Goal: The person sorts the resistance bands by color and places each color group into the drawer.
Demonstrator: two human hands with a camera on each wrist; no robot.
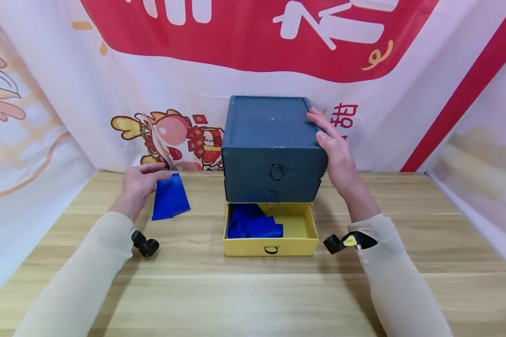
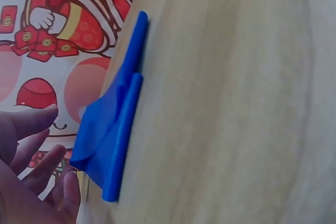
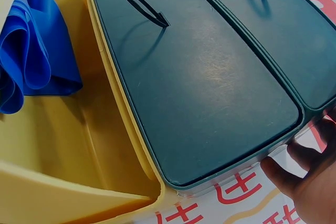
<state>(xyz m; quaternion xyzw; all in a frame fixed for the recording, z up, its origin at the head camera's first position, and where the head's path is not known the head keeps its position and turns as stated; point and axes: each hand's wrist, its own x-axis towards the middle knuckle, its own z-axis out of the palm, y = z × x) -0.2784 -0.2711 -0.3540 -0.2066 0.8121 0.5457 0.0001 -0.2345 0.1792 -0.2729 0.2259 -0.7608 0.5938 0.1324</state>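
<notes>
My left hand (image 1: 141,185) is at the far end of a folded blue sheet (image 1: 170,199) on the table. In the left wrist view its fingers are spread and bent a little, with a gap to the sheet (image 2: 113,129). A dark blue-green drawer box (image 1: 274,126) stands at the centre back, with my right hand (image 1: 335,152) resting against its right side and top edge. Below its two closed dark drawers, a yellow drawer (image 1: 297,222) is pulled out. More folded blue material (image 1: 253,224) lies in that drawer's left part; the right part shows bare yellow.
Wood-grain table (image 1: 253,299) spreads out in front of the drawers. Behind the box hangs a printed red and white cloth (image 1: 185,79), close to the table's back edge. Each drawer front carries a black ring pull (image 1: 276,171).
</notes>
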